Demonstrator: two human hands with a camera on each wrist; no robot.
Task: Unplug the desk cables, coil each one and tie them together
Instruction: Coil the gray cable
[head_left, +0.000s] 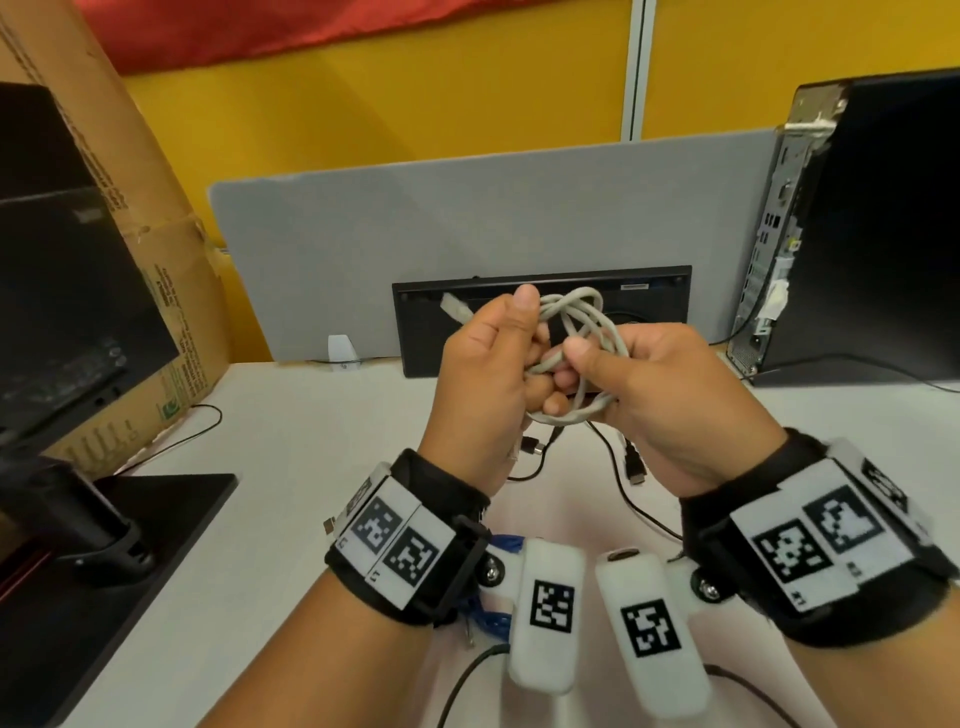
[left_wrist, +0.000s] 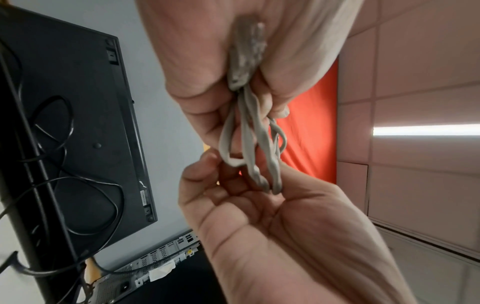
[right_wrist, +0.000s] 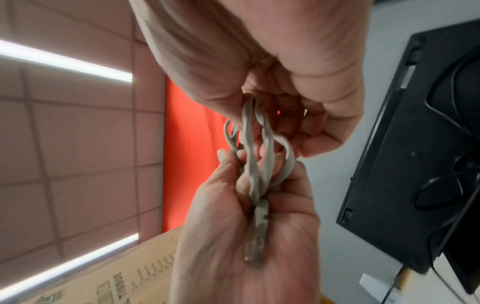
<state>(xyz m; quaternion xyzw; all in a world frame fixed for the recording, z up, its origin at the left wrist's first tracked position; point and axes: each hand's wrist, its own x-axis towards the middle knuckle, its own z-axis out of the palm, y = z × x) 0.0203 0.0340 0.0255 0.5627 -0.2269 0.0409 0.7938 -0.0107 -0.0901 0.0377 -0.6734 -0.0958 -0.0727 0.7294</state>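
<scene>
Both hands, left hand (head_left: 485, 374) and right hand (head_left: 670, 395), hold their fingers clamped on a coiled light-grey cable (head_left: 576, 332) above the white bench (head_left: 291, 441), loose black cables (head_left: 618, 467) lying beneath.

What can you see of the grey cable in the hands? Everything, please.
The grey cable is a light grey, round, rubbery-looking lead, wound into several loose loops and held in the air above the desk. The left hand and right hand both grip the bundle, fingers curled through its loops. One plug end sticks out past the left thumb; another connector lies against the left palm. It touches only the hands.
</scene>
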